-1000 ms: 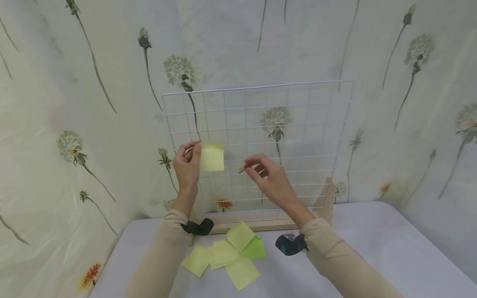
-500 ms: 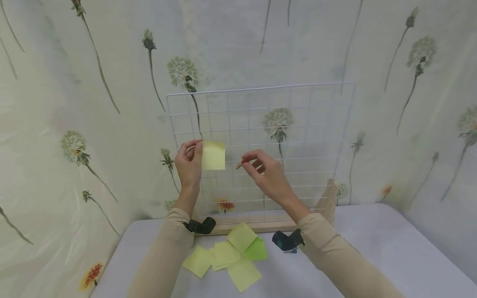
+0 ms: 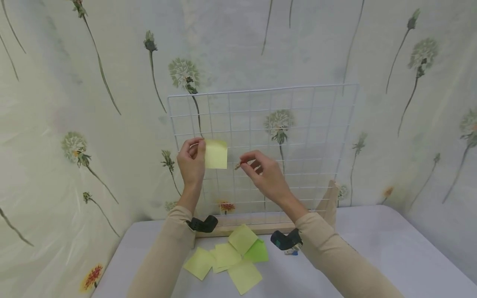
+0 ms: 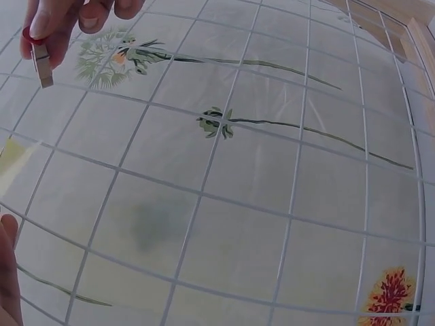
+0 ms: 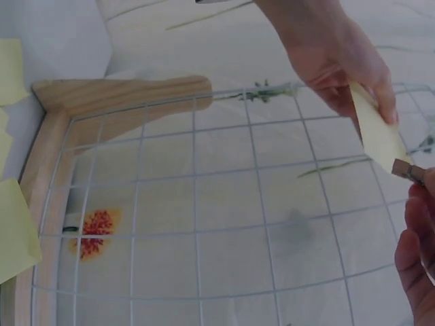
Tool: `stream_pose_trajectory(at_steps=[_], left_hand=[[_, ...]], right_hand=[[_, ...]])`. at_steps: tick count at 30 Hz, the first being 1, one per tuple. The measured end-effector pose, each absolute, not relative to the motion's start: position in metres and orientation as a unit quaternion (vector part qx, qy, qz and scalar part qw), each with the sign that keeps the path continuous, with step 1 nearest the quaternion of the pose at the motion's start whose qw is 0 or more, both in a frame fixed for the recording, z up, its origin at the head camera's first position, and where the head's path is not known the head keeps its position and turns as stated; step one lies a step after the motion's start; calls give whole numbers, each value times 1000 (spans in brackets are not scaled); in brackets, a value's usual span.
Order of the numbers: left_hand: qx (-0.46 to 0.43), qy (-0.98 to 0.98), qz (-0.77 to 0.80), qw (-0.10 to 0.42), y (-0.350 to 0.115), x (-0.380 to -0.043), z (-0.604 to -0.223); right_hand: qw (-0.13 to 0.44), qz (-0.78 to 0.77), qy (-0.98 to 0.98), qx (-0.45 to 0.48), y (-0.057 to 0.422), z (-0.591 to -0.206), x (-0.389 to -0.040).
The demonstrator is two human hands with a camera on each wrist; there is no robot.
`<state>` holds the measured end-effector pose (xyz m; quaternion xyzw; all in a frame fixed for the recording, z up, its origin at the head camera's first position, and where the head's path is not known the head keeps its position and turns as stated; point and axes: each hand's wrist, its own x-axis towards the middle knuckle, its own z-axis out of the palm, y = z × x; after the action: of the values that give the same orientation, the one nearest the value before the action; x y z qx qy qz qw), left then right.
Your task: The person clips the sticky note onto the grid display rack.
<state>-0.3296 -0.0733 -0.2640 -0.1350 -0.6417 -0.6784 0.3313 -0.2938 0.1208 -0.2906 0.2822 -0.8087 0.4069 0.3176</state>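
My left hand (image 3: 191, 165) pinches a yellow sticky note (image 3: 216, 154) by its left edge, in front of the left part of a white wire grid (image 3: 250, 124). In the head view my right hand (image 3: 267, 176) is just right of the note. Its thumb and fingertips pinch a small wooden clothespin (image 4: 42, 64), which has a red spot near the thumb. The clothespin's free end points toward the note, with a small gap between them in the head view. From the right wrist, the clothespin (image 5: 408, 170) appears beside the note's lower corner (image 5: 394, 153).
The grid stands upright in a wooden base (image 3: 257, 227) with a wooden side support (image 3: 328, 203). Several yellow notes (image 3: 244, 276) and a green note (image 3: 258, 251) lie on the white table (image 3: 369, 248). A small bluish item (image 3: 291, 251) lies partly behind the right wrist camera.
My right hand has moved a little left with the clothespin, narrowing the gap to the note. The left hand has lifted the note slightly against the grid. The head view has shifted a bit.
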Motion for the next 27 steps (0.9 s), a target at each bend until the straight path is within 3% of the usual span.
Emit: stream_pose_trajectory(at_steps=[10,17,27], left_hand=[[-106,-652,-659,360,-67,-327,-256],[-89,-645,-663,369,-67,-358,-273],[-68,-637,-669,377,-62,-358,-272]], right_hand=[[322,398,-812,282,116,-288,-299],[334,393,-810,279,116,-284,-306],[340,386,-813,271,109,-268,-313]])
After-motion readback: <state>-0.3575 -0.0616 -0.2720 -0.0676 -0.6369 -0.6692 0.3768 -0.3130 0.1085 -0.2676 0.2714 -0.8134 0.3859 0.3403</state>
